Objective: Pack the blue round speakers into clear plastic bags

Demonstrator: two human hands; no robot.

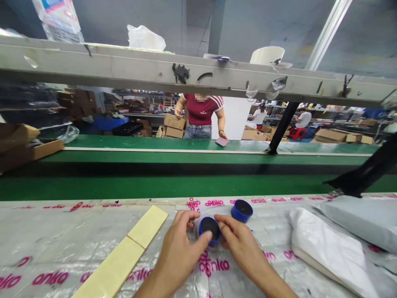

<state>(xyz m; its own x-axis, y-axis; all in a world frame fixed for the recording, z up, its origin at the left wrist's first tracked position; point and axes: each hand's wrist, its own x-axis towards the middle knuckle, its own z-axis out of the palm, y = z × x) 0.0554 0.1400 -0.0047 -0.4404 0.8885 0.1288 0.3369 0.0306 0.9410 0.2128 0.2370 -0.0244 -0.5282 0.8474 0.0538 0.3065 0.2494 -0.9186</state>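
Both hands meet over a small round blue puck with a black top (210,230), which sits low on the table covered in clear plastic sheet printed with pink lettering (62,244), close to its front middle. The left hand (180,248) curls around the puck's left side, thumb lying across its front rim and fingertips at the back; the right hand (240,242) closes on the right side with fingers bent in, so the puck is pinched between the two. Some thin clear wrapping seems to cling round the puck, though it is hard to tell. Just beside it, up and to the right, a second blue round puck with a black top (242,210) lies free. To the left, two pale yellow flat strips (124,256) lie end to end on a slant, apart from the hands. To the right, white and grey plastic mailer bags (335,244) are heaped. Beyond the table edge runs a green conveyor belt (186,182), and across it a person in a dark red shirt (203,111) stands with a hand on a small pink flat thing (222,142).
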